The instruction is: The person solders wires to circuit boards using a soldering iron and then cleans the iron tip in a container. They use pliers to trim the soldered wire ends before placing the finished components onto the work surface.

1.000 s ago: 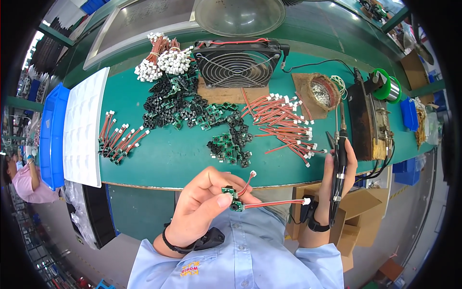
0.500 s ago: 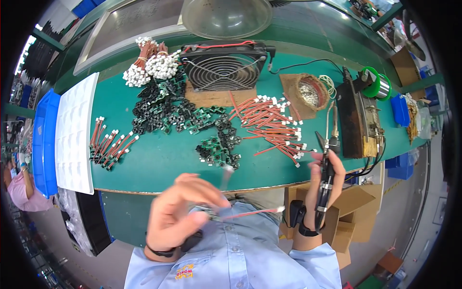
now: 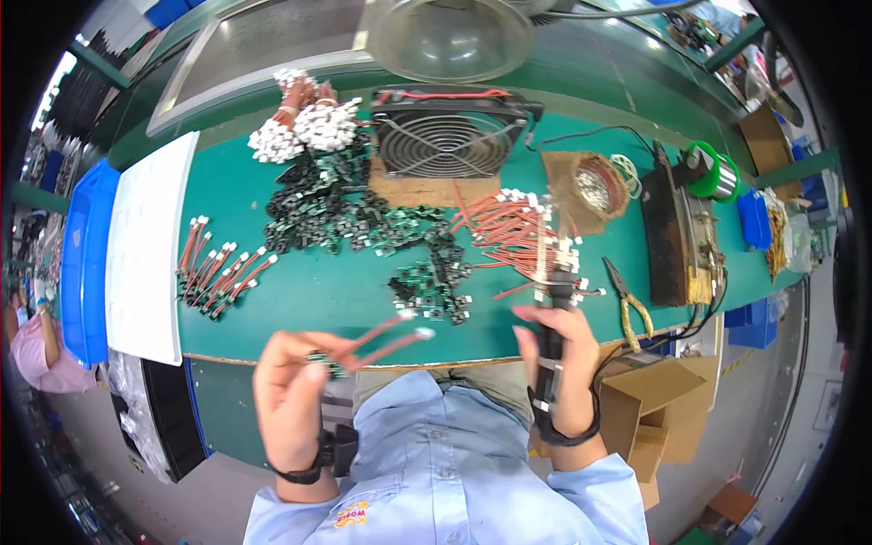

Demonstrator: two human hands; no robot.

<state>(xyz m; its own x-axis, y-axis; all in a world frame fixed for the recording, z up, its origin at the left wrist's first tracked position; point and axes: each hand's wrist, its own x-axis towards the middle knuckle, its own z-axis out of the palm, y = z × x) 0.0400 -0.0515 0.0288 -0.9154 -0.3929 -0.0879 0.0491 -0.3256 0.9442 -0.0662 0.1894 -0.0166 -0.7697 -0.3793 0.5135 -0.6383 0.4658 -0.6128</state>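
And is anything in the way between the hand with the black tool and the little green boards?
Nothing separate visible. Between the right hand, with the black tool, and the green boards in the left hand, only the boards' red wires stick into the gap.

Small green circuit boards [image 3: 329, 366] sit pinched in the left hand [image 3: 292, 391], blurred, two red wires [image 3: 391, 347] slanting rightward to white plugs [image 3: 423, 334]. A black-handled soldering iron [image 3: 549, 354] rests in the right hand [image 3: 574, 368], its blurred tip pointing forward.
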